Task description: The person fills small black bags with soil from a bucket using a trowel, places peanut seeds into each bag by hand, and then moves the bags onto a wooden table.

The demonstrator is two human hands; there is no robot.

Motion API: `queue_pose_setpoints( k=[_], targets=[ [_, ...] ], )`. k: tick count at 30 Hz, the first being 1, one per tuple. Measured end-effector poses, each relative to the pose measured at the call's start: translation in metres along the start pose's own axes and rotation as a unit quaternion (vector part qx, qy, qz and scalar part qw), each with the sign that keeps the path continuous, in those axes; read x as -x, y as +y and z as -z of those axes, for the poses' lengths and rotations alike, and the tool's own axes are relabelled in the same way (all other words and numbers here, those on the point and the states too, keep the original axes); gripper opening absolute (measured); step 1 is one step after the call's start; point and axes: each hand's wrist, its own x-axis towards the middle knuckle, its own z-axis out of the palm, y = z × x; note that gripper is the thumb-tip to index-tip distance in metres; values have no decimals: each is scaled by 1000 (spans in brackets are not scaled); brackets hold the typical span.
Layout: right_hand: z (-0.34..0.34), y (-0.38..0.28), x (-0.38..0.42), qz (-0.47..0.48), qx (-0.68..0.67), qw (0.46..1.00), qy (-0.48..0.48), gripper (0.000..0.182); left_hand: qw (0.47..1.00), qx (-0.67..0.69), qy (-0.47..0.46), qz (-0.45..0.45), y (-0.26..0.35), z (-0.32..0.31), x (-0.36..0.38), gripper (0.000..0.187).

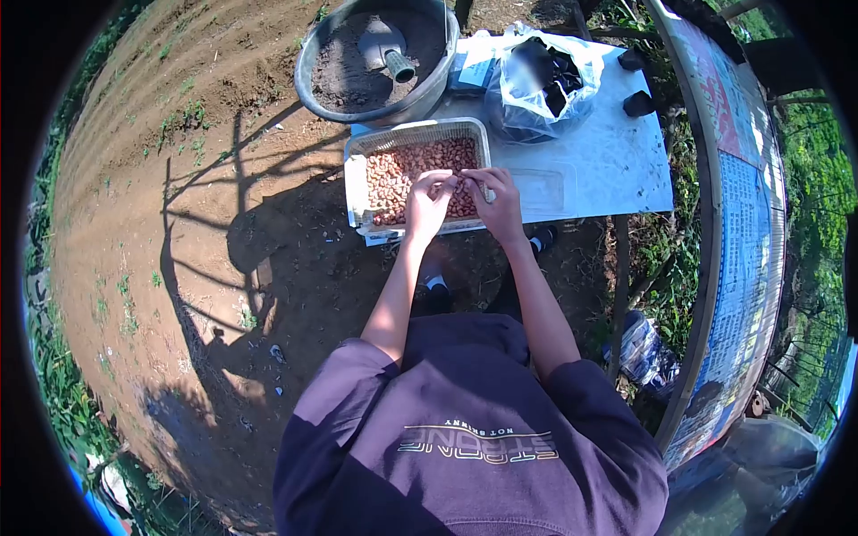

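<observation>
A pale plastic basket [355, 183] holds a layer of small reddish-brown seeds [393, 174] that look like peanuts or beans. My left hand [429, 204] is over the basket's near side, thumb and fingers pinched. My right hand [499, 201] meets it from the right, also pinched, and the fingertips of both almost touch. Whatever is between them is too small to make out. Something small and pale shows against the right palm. Beside the right hand lies a clear plastic tray [541, 189].
A dark tub [308, 89] of soil stands behind the basket, with a scoop [382, 45] in it. A clear bag [527, 121] of black plastic pieces sits on the white-covered table [626, 161]. Small black pots [638, 104] are at its right edge. A printed panel [746, 232] rises at right.
</observation>
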Motion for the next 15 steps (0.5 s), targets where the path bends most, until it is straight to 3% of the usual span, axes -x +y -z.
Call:
queue_pose_setpoints(
  k=[1,4,5,9,12,13,15],
  targets=[
    [5,0,1,-28,7,1000,12,21,998,22,2,55,0,-5,1,19],
    [17,23,7,-66,85,991,85,18,1000,-1,2,16,-6,-17,3,17],
    [21,34,9,-58,106,988,93,17,998,-63,-19,4,-7,-20,5,14],
    [29,64,18,-92,133,982,94,18,984,-171,-49,-28,-25,-35,10,18],
    [30,77,21,-119,116,983,79,20,982,-173,-37,-73,-19,-40,14,17],
    [28,80,21,-126,97,984,84,21,984,-169,-57,-12,-11,-40,16,17],
    [26,82,23,-132,76,984,94,24,987,-153,-48,-1,-10,-41,17,17]
  ],
)
